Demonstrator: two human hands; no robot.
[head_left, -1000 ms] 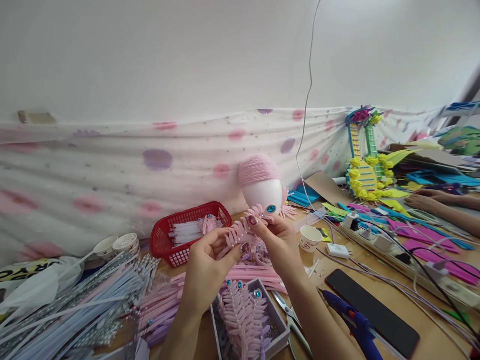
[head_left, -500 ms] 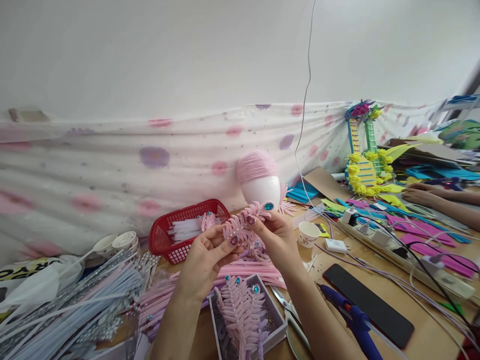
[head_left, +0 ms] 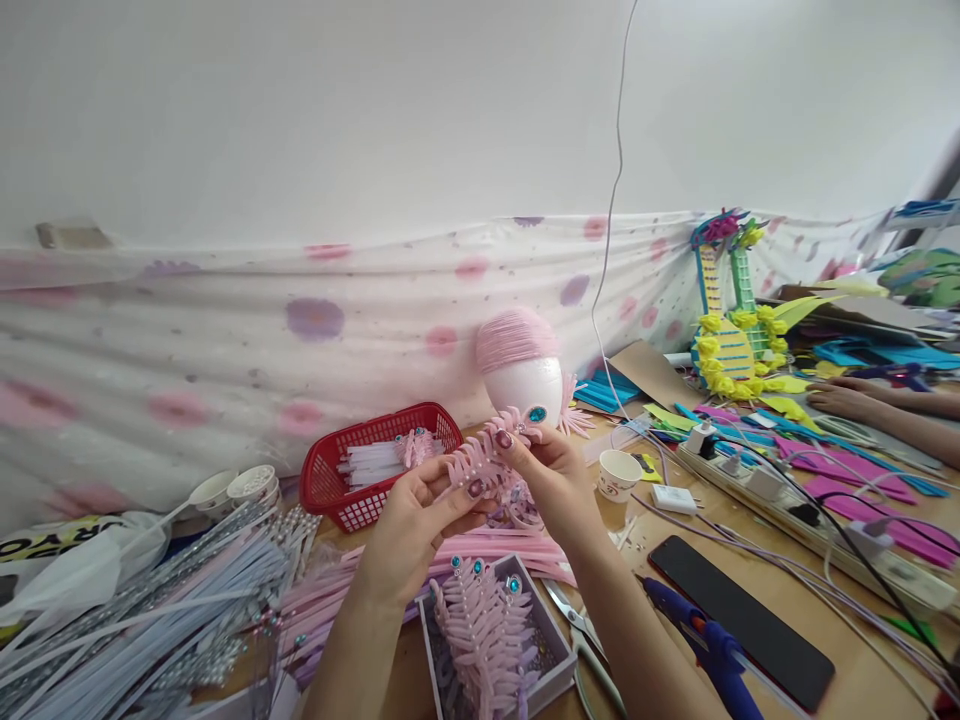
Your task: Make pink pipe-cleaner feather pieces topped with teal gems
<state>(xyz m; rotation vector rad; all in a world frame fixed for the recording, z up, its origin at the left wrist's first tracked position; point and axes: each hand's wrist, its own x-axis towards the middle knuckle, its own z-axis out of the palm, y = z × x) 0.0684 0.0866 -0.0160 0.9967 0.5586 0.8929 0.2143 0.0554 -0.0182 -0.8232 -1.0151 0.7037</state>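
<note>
Left hand (head_left: 405, 525) has shifted its thumb (head_left: 456, 506) leftward on the pink frond (head_left: 478, 459).

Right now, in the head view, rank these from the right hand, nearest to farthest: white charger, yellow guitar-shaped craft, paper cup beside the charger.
From the right hand:
1. Paper cup, just to its right.
2. White charger, right of the cup.
3. Yellow guitar-shaped craft, farther back, right side.
</note>
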